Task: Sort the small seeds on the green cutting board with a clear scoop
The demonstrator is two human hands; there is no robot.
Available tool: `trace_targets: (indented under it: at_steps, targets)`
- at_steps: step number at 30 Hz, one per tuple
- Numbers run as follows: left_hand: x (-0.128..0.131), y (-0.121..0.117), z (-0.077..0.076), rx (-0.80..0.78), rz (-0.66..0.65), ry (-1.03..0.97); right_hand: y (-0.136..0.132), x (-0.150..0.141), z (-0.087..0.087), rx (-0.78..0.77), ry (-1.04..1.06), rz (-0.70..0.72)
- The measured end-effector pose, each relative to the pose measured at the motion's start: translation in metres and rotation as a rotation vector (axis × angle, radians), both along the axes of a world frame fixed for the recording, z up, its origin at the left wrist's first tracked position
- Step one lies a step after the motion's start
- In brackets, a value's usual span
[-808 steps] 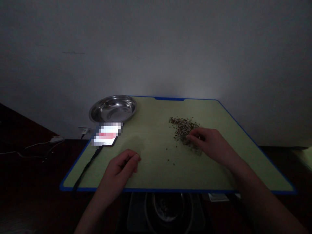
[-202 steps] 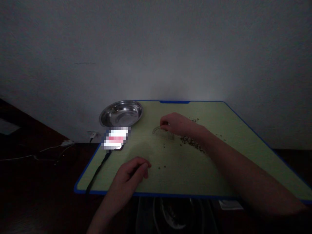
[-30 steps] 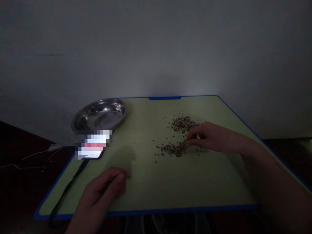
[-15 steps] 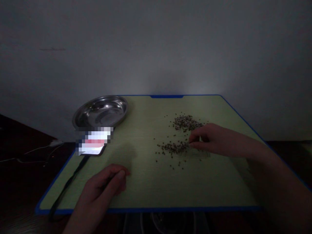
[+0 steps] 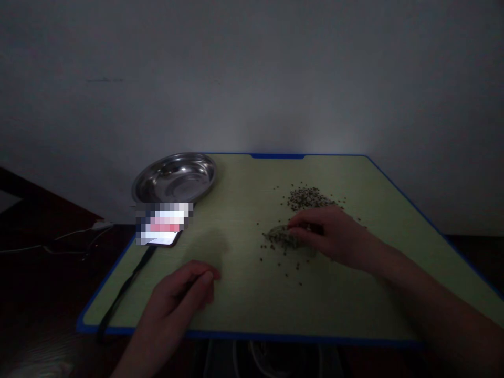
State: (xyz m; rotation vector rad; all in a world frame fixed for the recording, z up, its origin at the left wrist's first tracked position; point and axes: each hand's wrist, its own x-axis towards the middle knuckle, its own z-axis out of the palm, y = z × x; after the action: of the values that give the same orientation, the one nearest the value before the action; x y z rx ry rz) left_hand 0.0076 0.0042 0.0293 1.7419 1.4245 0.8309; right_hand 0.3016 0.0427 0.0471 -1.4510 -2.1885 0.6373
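Note:
My right hand (image 5: pixel 328 233) is closed in a pinch low over the nearer patch of small dark grains (image 5: pixel 271 244). Between its fingertips and the grains shows a faint, see-through shape (image 5: pixel 281 236), smeared and too dim to name. A larger, denser heap of the same grains (image 5: pixel 309 198) lies just beyond the hand. My left hand (image 5: pixel 185 291) rests near the front left of the table, curled, with the thumb pressed against the index finger. What it holds, if anything, is hidden.
The yellow-green table (image 5: pixel 236 315) has a blue rim and stands against a grey wall. A shallow steel bowl (image 5: pixel 177 181) sits at the back left. In front of it lies a lit phone (image 5: pixel 165 226) with a dark strap (image 5: pixel 124 291) reaching the front edge.
My right hand has moved left and slightly down over the nearer grains, with the see-through shape now showing at its fingertips. My left hand stays curled. The whole view has shifted slightly.

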Motion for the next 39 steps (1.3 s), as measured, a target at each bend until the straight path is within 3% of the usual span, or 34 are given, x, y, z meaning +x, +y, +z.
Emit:
trace_targets:
  at_steps: [12,20,24,30,39]
  targets:
    - [-0.002,0.0,-0.005,0.026,-0.056,-0.023,0.002,-0.025,-0.019,0.101,-0.039,0.111]
    - [-0.003,0.001,-0.003,0.068,-0.055,0.006,0.001,-0.019,-0.009,0.128,-0.023,0.097]
    - [-0.002,0.002,-0.003,0.068,-0.048,0.009,-0.001,-0.013,-0.002,0.075,0.025,0.069]
    - [0.002,0.002,0.0,0.041,-0.018,0.014,-0.002,-0.018,-0.009,0.002,-0.037,0.121]
    - [-0.002,0.002,-0.001,0.062,-0.046,0.044,0.001,-0.01,-0.006,-0.051,-0.049,0.04]
